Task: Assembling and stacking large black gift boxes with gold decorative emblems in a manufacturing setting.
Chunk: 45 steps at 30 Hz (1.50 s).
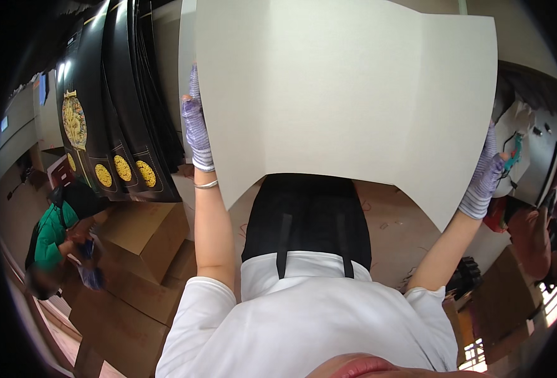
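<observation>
A large off-white cardboard sheet [341,94] with faint vertical creases and a curved cut along its lower edge spans the space before me. My left hand [196,129], in a purple-and-white striped glove, grips its left edge. At the right edge, my right hand [483,179], gloved the same way, holds the sheet too. Some fingers of both hands are hidden by the cardboard. A narrow pale strip [187,44] shows beyond the sheet's left edge; whether it is part of the same piece I cannot tell.
Several black printed panels [118,94] with gold emblems stand in a stack at the left. Brown cardboard boxes [136,236] lie below them. A person in a green top [51,236] is at the far left, and another person [533,236] is at the right.
</observation>
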Each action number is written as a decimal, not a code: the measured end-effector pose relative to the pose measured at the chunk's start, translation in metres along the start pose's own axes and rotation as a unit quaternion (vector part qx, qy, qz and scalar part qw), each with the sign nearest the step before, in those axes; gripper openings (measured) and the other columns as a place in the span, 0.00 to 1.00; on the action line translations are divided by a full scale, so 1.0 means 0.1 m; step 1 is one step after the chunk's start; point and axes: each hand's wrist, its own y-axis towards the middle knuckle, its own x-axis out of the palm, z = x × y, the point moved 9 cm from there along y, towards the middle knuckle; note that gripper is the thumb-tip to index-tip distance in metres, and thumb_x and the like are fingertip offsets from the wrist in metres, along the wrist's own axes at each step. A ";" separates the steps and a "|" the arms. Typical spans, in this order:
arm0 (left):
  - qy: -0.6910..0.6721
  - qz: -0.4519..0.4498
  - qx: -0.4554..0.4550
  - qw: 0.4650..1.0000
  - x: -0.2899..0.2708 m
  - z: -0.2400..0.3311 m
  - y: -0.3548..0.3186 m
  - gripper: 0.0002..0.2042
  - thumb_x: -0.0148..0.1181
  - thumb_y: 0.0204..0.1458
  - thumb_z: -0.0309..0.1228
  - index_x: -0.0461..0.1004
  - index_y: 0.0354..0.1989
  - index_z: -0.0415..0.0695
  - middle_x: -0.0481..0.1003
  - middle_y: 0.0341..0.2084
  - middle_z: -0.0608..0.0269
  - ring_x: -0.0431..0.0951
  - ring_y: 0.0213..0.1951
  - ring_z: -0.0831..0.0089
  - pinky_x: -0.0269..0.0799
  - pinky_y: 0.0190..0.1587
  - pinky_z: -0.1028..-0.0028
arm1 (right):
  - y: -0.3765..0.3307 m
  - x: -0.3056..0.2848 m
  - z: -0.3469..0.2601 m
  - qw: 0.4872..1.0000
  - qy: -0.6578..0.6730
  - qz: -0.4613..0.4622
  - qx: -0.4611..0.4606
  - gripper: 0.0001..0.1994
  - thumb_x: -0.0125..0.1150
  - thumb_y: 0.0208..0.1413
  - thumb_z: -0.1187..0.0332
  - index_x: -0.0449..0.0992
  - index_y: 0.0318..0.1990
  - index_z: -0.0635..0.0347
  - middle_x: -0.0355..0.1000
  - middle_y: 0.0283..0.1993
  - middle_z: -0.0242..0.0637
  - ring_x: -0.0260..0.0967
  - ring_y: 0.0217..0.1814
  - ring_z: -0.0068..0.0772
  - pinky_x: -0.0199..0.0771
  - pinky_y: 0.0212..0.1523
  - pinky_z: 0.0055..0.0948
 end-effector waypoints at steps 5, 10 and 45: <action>-0.036 -0.038 -0.073 0.996 0.00 -0.48 0.02 0.31 0.40 0.65 0.51 0.51 0.71 0.44 0.66 0.61 0.57 0.72 0.55 0.68 0.70 0.58 0.71 | 0.05 0.73 -0.16 0.914 -0.390 -0.047 -0.107 0.30 0.52 0.59 0.74 0.56 0.70 0.64 0.53 0.73 0.42 0.51 0.74 0.40 0.47 0.72 0.34; 0.700 -0.069 0.228 0.673 1.44 -0.53 -0.01 0.38 0.56 0.55 0.50 0.53 0.69 0.40 0.49 0.70 0.42 0.46 0.70 0.37 0.45 0.67 0.40 | 0.08 0.85 -0.10 0.912 -0.392 -0.023 -0.116 0.29 0.48 0.57 0.79 0.59 0.69 0.63 0.58 0.71 0.42 0.50 0.75 0.36 0.46 0.73 0.32; 0.645 -0.074 0.382 0.658 1.55 -0.45 -0.21 0.25 0.51 0.53 0.44 0.70 0.60 0.50 0.54 0.69 0.48 0.51 0.69 0.41 0.45 0.67 0.41 | -0.33 1.46 1.44 0.758 -0.634 -0.154 0.003 0.15 0.69 0.48 0.52 0.82 0.36 0.50 0.79 0.29 0.27 0.76 0.36 0.33 0.74 0.40 0.30</action>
